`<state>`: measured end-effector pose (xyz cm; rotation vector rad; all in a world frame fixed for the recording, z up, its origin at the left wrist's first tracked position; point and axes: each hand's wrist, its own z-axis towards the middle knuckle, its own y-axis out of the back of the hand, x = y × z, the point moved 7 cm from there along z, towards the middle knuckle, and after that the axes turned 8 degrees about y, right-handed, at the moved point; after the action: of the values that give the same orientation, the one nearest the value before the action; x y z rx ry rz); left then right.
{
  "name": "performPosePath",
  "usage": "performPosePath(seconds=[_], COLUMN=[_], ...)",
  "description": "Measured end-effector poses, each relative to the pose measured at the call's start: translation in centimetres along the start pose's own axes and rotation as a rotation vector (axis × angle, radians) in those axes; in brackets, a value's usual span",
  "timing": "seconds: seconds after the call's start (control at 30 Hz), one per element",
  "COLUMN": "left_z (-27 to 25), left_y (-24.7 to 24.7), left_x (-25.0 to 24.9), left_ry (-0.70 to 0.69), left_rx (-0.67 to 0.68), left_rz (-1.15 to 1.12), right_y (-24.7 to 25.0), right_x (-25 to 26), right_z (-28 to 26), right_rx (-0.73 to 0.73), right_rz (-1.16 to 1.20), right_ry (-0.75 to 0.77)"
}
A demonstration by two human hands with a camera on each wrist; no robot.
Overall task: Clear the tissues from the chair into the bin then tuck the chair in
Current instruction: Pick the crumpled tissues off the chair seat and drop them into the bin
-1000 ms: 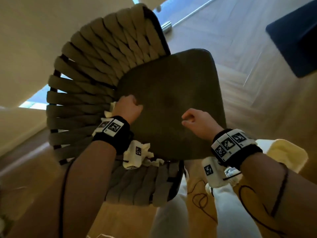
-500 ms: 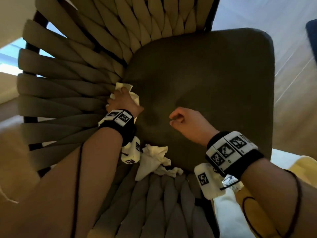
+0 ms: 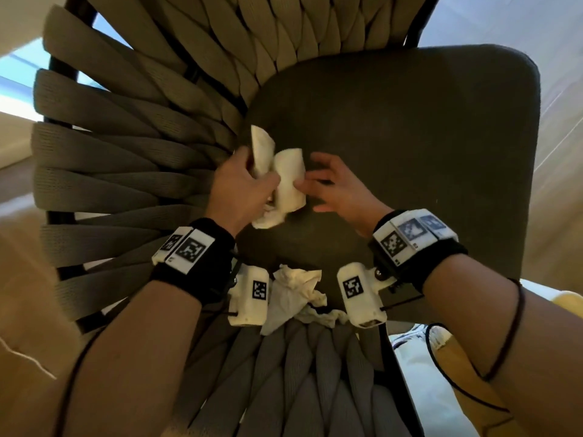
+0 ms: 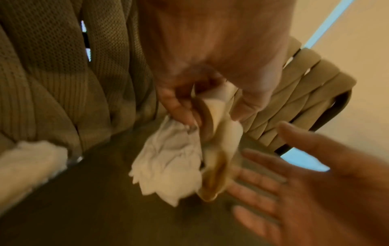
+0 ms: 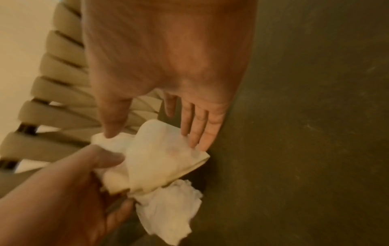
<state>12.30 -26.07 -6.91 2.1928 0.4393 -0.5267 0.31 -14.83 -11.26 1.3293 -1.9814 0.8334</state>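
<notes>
My left hand (image 3: 243,184) grips a bunch of white tissues (image 3: 284,181) above the chair's dark seat cushion (image 3: 410,152), near its woven back. The same tissues (image 4: 168,163) hang from the left hand (image 4: 210,93) in the left wrist view. My right hand (image 3: 334,187) reaches in from the right with straight, spread fingers whose tips touch the bunch; the right wrist view shows the right hand (image 5: 155,119) touching the tissues (image 5: 160,159). Another crumpled tissue (image 3: 293,294) lies at the seat's near edge between my wrists. No bin is in view.
The chair's woven strap back (image 3: 126,152) curves round the left and near sides of the seat. Pale wooden floor (image 3: 561,152) shows to the right. A yellow cloth (image 3: 568,304) peeks in at the right edge.
My left hand has lifted the tissues off the seat's left edge toward the middle. The right hand has uncurled and moved left to touch them.
</notes>
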Motion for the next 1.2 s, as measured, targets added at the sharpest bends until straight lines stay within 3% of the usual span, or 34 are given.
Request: performPosePath(seconds=[0.13,0.47,0.57,0.77,0.83,0.93,1.07,1.2], left_z=[-1.4,-2.6,-2.7,-1.9,-1.9,-2.6,-2.3,-1.9], left_y=[-3.7,-6.3,-6.5,-7.5,-7.9,-8.7,-7.9,-10.1], left_x=[-1.2,-4.8,-5.5,-6.3,-6.3,-6.3,-5.3,-3.2], left_ry=[0.035,-0.014,-0.035,-0.038,-0.053,-0.06,0.014,-0.132], left_rx=[0.285,0.557,0.521,0.225,0.221,0.332,0.386,0.384], left_rz=[-0.163,-0.297,-0.345,-0.399,-0.358,-0.26,-0.109,0.522], right_y=[1.3,4.4,4.9,6.1,7.0,8.5,11.1,12.8], right_x=[0.1,-0.9,-1.2,-0.8,-0.9,-0.4,-0.5,-1.2], right_z=[-0.2,-2.4,-2.8,-3.3,-3.6,-4.2,-5.0,-6.0], right_rx=[-0.005,-0.015,-0.056,-0.184,-0.252,-0.322,-0.445,-0.538], right_rz=[0.092,0.351,0.377,0.396,0.417,0.397,0.392,0.39], right_ry=[-0.003,0.024,0.02,0.031,0.042,0.095,0.094,0.107])
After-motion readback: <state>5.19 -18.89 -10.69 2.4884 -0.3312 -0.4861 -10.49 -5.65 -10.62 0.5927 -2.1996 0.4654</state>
